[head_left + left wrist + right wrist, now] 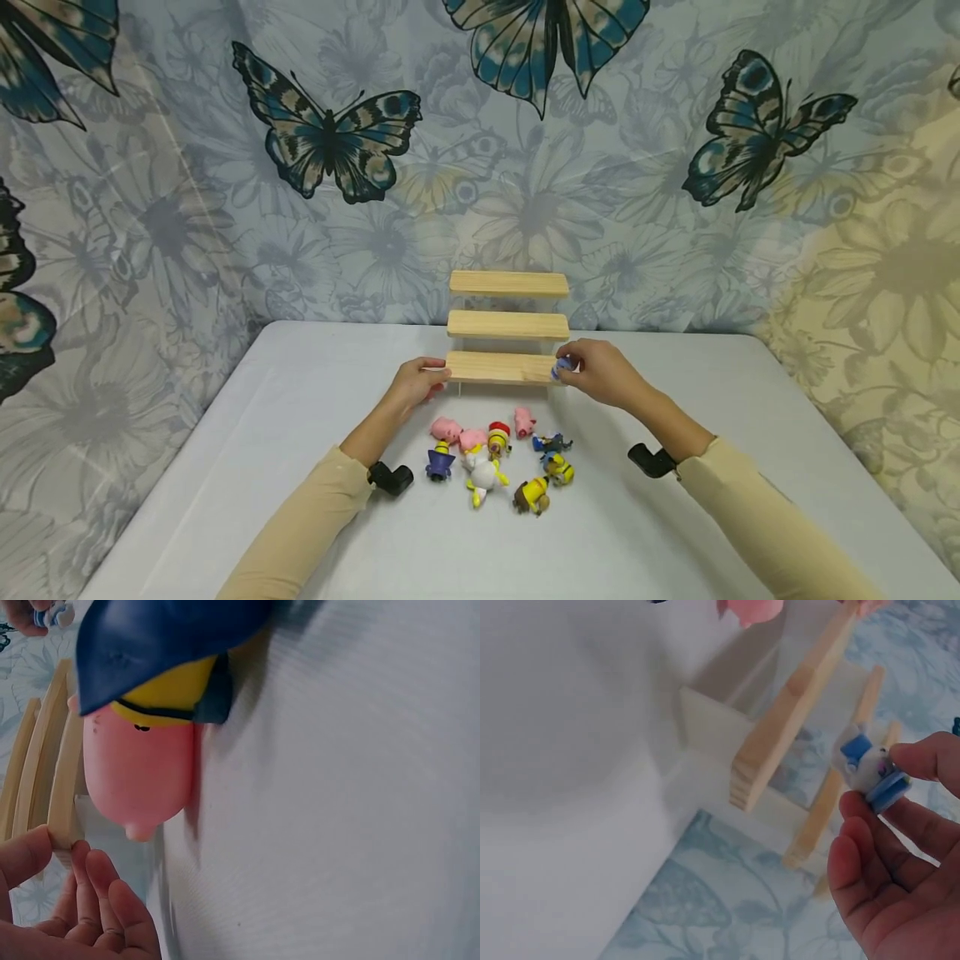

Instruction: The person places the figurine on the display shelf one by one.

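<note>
A three-tier wooden display shelf (502, 367) stands at the back of the table. My left hand (417, 382) pinches the left end of its lowest board, thumb on one face and fingertips on the other, as the left wrist view shows. Between the thumb and fingers of my right hand (600, 371) is a small blue-and-white toy figure (870, 771), held at the right end of the lowest board. In the left wrist view, a pink toy figure (139, 769) lies close to the left hand, partly covered by a blue-and-yellow one (172, 656).
Several toy figures lie in front of the shelf, among them a white-and-yellow one (484, 475), a yellow-and-brown one (532, 495) and a pink pig (524, 422). A butterfly-patterned cloth (540, 192) hangs behind the white table (675, 533).
</note>
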Motion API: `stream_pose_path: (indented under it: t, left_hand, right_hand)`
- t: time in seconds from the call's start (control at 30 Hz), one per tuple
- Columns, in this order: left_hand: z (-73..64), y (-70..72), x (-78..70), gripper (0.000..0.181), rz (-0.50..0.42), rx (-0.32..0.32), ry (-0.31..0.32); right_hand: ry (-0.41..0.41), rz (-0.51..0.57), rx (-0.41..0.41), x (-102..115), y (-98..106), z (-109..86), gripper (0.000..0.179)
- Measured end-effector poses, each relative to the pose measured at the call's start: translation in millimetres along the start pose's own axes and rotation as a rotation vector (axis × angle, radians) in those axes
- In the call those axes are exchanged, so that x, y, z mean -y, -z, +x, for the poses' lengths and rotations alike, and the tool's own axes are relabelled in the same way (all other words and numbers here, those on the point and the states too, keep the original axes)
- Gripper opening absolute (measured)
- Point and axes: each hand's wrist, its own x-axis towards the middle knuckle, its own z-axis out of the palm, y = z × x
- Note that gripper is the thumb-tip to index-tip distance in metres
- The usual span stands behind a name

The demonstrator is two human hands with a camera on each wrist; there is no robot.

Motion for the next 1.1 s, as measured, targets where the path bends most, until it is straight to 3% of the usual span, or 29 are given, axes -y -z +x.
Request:
stream_pose_path:
  t: [0.37, 0.9, 1.1]
  left_hand:
    - [-1.0, 0.3, 0.1, 0.036, -0.006, 0.002, -0.001]
    - [0.8, 0.1, 0.5, 0.036, 0.0, -0.001, -0.004]
    - [1.0, 0.7, 1.2, 0.037, 0.0, -0.004, -0.002]
  right_hand:
    - [0.014, -0.006, 0.03, 13, -6, 26.0, 0.03]
    - [0.072, -0.024, 0.037, 30, -17, 54.1, 0.026]
    - [0.047, -0.001, 0.06, 36, -25, 64.2, 0.028]
